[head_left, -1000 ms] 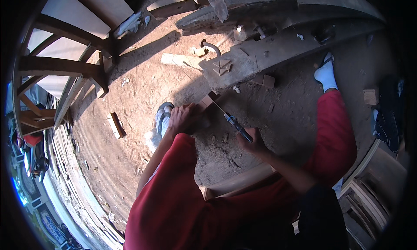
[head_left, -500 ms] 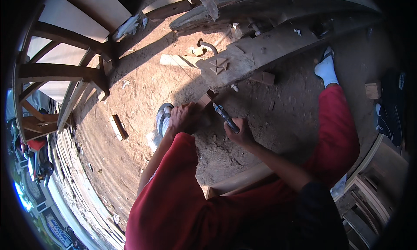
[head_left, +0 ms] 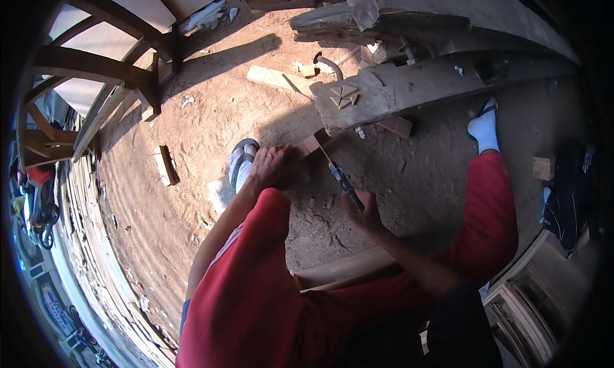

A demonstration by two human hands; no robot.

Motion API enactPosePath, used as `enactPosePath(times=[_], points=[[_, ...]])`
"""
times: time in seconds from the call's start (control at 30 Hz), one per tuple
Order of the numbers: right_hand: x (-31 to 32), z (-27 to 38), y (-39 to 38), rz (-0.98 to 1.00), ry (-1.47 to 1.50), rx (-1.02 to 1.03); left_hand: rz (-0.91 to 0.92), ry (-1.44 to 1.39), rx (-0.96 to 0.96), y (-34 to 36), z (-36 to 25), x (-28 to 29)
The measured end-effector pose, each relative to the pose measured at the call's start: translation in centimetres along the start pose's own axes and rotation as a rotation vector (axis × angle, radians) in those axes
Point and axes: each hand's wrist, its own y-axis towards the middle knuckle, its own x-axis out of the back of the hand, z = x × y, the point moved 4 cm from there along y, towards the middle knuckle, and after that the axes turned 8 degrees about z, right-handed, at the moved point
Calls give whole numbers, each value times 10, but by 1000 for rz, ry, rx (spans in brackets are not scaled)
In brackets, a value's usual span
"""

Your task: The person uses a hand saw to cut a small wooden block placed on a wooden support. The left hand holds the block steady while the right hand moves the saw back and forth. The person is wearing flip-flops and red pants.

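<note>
My left hand (head_left: 268, 166) is closed on a small brown wooden block (head_left: 308, 145), pressing it just beyond my left foot in a sandal. My right hand (head_left: 360, 208) grips the handle of a small hand saw (head_left: 346, 187), whose thin blade reaches up-left to the block, at or near its right end. Beyond them a weathered thick plank (head_left: 396, 89) has several small triangular wood pieces (head_left: 344, 98) on it. Another dark brown block (head_left: 400, 126) lies under the plank's near edge. My red-trousered legs are spread either side of the work.
Wooden furniture frames (head_left: 102, 70) stand at upper left, above stacked boards (head_left: 86, 227). An offcut (head_left: 164, 165), a pale board (head_left: 279, 79) and a bent metal piece (head_left: 332, 66) lie around. At right are a small block (head_left: 543, 168), dark fabric (head_left: 569, 195) and curved wooden parts (head_left: 524, 317).
My right hand and saw moved up-left toward the block, then drew back down-right. My left hand stays on the block. The view has shifted slightly.
</note>
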Motion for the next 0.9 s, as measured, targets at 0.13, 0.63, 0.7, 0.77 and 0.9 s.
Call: enactPosePath(times=[0.13, 0.63, 0.7, 0.77, 0.9], points=[[-3, 3, 28, -69, -85, 24, -108, -50, -39, 2, -6, 6], [13, -12, -14, -25, 6, -67, -331, 168, -76, -13, -15, 1], [-2, 12, 28, -88, -84, 49, -212, 155, -25, -13, -3, -10], [-11, 17, 33, -68, -95, 60, -160, 141, 0, -14, 5, -13], [18, -29, -21, 3, -88, 11, -98, 110, 12, -5, -8, -8]])
